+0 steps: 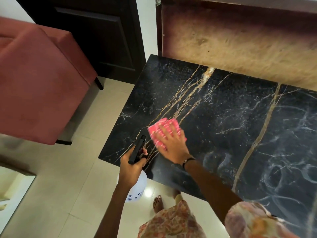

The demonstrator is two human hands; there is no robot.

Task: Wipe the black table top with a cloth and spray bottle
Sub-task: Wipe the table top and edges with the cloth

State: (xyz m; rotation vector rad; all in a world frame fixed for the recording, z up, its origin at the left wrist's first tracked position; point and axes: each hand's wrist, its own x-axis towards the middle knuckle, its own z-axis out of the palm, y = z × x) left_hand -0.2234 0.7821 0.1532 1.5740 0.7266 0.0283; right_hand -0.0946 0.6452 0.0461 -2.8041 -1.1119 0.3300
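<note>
A black marble table top (pixel 231 121) with gold and white veins fills the right half of the head view. My right hand (pixel 171 141) lies flat, fingers spread, pressing a pink cloth (pixel 160 127) onto the table near its left front corner. My left hand (pixel 132 165) grips the black trigger head of a white spray bottle (pixel 138 188), held just off the table's front-left edge with the nozzle pointing toward the cloth. The bottle's body hangs below my hand, over the floor.
A red upholstered chair (pixel 39 79) stands to the left over the pale tiled floor (pixel 60 186). A dark door (pixel 96 36) is behind it. A worn brown panel (pixel 240 40) borders the table's far edge. My bare foot (pixel 157 203) is by the table's front.
</note>
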